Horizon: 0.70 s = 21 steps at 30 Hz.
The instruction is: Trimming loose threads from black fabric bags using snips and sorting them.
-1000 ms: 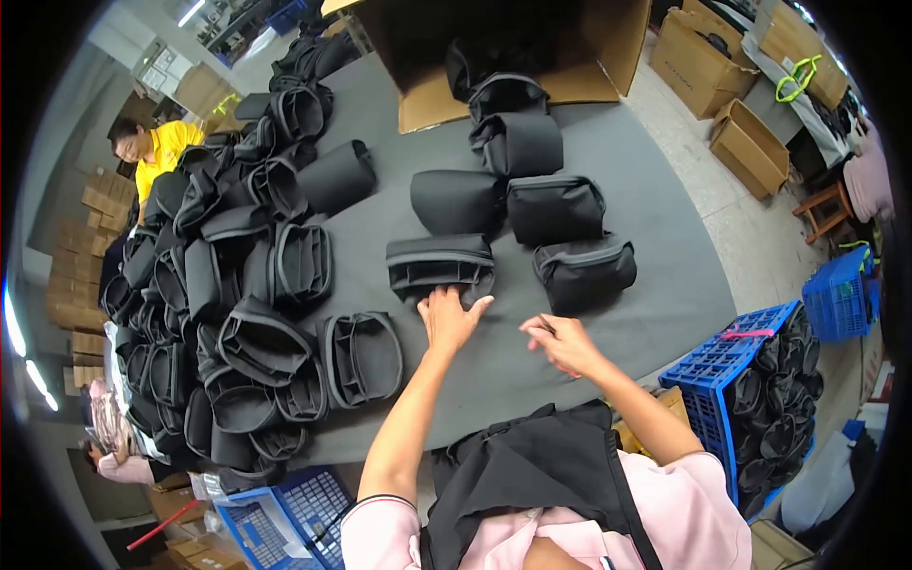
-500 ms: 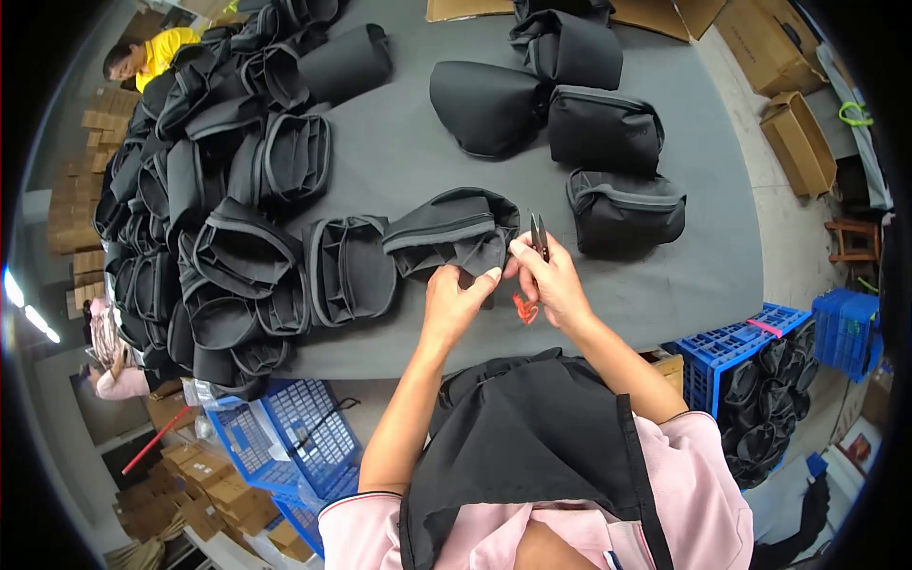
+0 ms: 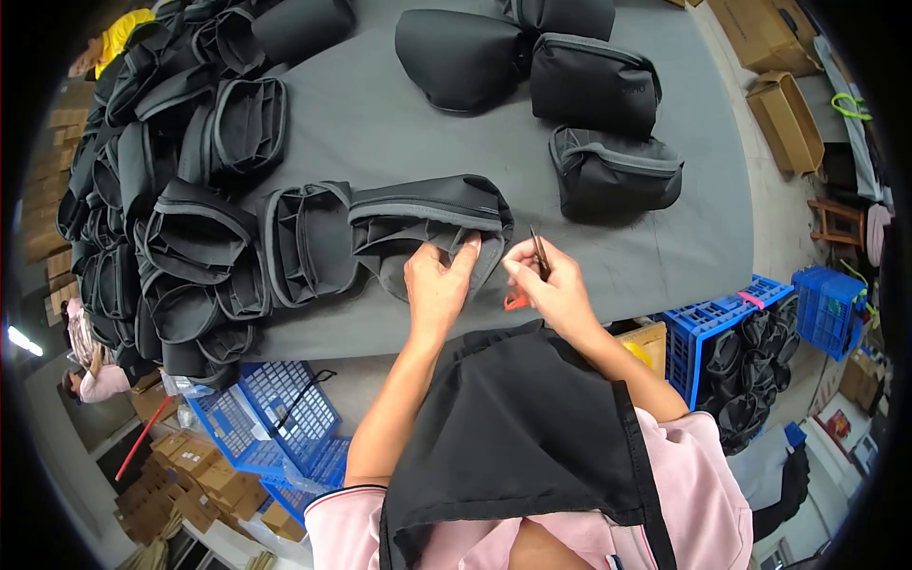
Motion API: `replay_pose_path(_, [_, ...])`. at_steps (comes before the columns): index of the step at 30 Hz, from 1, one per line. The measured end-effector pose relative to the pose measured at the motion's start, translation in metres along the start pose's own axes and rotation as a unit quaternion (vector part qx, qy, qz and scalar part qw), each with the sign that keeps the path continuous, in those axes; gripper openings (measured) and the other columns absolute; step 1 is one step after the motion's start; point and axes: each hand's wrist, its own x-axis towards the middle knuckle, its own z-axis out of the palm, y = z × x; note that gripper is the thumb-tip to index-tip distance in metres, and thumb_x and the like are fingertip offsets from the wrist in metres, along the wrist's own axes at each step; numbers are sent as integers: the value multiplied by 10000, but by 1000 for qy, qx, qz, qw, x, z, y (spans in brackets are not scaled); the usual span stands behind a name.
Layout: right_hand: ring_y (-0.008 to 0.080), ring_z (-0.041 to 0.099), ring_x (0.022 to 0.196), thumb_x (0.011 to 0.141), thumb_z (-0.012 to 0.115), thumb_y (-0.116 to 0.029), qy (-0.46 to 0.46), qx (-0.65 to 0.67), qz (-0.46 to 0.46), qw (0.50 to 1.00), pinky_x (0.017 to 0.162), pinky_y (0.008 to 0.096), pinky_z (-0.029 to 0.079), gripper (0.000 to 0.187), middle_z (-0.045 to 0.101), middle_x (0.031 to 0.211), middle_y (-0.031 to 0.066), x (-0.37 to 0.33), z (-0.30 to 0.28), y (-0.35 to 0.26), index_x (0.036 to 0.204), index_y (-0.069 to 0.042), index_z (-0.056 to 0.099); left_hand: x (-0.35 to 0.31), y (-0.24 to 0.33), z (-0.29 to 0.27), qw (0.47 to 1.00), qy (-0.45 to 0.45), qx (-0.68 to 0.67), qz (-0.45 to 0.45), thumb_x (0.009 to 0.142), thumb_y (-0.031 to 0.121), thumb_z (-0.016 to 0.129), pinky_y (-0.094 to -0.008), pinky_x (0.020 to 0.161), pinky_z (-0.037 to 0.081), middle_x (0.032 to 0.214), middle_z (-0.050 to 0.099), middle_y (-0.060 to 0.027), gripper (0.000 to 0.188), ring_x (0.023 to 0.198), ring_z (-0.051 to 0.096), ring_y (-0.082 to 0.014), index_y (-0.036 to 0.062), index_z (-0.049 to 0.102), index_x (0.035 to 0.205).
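An unzipped black fabric pouch [image 3: 432,201] with a grey zipper edge lies on the table before me, its mouth toward me. My left hand [image 3: 439,290] grips the near edge of its opening, thumb on the fabric and other fingers curled under. Just right of the pouch, my right hand [image 3: 559,293] is closed around small dark-bladed scissors [image 3: 541,256], tips pointing away from me. A red piece [image 3: 516,301] shows below that hand, seemingly on the scissors' handle. The right thumb and forefinger are pinched close to the pouch; whether they hold thread cannot be seen.
Open black pouches [image 3: 199,233] are heaped along the left of the grey table [image 3: 380,104]. Closed pouches [image 3: 617,176] stand at the far right. Blue crates [image 3: 275,408] sit below the near edge, and another crate [image 3: 693,328] holds pouches. A person in yellow [image 3: 119,38] is at far left.
My view has shifted, so the table things sit higher and further left. My left thumb has moved up over the pouch's opening edge. The scissor blades appear closer together.
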Motion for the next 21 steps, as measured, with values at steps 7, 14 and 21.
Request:
replay_pose_path(7, [257, 622, 787, 792, 630, -180, 55, -306, -112, 944, 687, 343, 482, 300, 599, 918, 88, -19, -24, -12, 1054, -82, 521, -3, -4, 1, 1000, -8, 13, -6, 721, 275, 709, -296, 465, 344, 501, 487, -50, 366, 480, 410, -109, -55, 566, 654])
replay_pose_path(14, [108, 533, 710, 792, 616, -85, -18, -256, -111, 960, 645, 252, 459, 209, 507, 847, 54, 4, -42, -3, 974, 8, 572, -4, 8, 2, 997, -14, 69, -28, 699, 286, 720, -308, 470, 361, 504, 492, -69, 392, 474, 436, -138, -44, 531, 603])
replay_pose_path(21, [106, 530, 791, 790, 610, -73, -95, -172, -62, 979, 690, 246, 464, 207, 525, 886, 58, 19, -53, 1, 971, 25, 586, -2, 10, 2, 989, -30, 142, -41, 673, 313, 726, -346, 502, 400, 516, 509, -119, 429, 484, 497, -227, -30, 493, 563])
